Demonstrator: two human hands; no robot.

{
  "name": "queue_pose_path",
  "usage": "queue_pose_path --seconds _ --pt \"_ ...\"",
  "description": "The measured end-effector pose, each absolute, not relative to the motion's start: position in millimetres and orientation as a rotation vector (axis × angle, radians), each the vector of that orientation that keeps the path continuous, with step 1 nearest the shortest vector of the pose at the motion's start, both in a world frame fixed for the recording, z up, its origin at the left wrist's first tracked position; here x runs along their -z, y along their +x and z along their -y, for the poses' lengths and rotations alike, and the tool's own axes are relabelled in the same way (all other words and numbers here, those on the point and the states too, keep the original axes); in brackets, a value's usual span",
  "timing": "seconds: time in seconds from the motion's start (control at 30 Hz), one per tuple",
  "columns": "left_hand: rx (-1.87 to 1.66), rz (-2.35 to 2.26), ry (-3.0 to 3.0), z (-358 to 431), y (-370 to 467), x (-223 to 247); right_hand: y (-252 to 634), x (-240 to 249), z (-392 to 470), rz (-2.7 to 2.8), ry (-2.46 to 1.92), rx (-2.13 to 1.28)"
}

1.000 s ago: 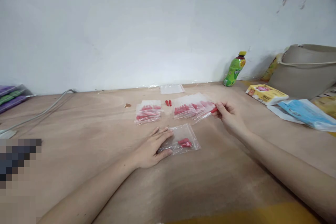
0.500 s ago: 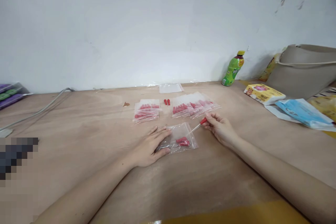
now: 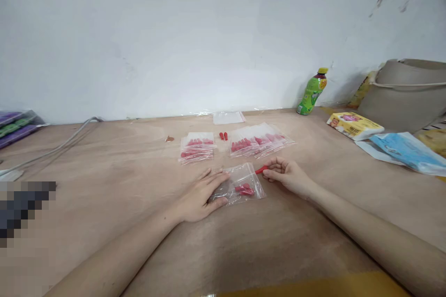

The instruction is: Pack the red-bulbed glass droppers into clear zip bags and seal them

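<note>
A clear zip bag lies on the table with red-bulbed droppers inside. My left hand rests flat over the bag's left part, fingers spread. At the bag's right edge, by the zip end, my right hand pinches the red bulb of another dropper; its tube points left into the bag and barely shows. Behind are a left stack of filled bags and a wider fanned pile of filled bags. Two loose droppers lie between them.
Flat bags lie near the wall. At the right stand a green drink bottle and a grey-beige bin, with a yellow tissue pack and a blue packet. A cable and purple-green packs are at the left.
My right hand has moved left and slightly down, bringing the dropper's tube into the bag so its bulb is at the bag's edge. My left hand stays flat on the bag.
</note>
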State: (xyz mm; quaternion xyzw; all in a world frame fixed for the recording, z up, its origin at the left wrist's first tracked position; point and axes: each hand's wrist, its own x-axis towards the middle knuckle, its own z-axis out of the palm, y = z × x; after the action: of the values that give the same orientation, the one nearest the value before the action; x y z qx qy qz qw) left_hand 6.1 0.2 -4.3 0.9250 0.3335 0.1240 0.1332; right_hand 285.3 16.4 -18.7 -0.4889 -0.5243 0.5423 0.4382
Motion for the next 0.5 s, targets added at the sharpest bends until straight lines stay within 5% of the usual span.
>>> queue_pose_path --seconds 0.2,0.5 --pt "-0.362 -0.963 2.684 -0.6 5.7 6.2 278.0 22.2 -22.6 1.771 -1.365 -0.941" --pt "-0.332 -0.979 2.693 -0.5 6.4 4.0 297.0 12.0 -34.9 2.018 -1.312 -0.939"
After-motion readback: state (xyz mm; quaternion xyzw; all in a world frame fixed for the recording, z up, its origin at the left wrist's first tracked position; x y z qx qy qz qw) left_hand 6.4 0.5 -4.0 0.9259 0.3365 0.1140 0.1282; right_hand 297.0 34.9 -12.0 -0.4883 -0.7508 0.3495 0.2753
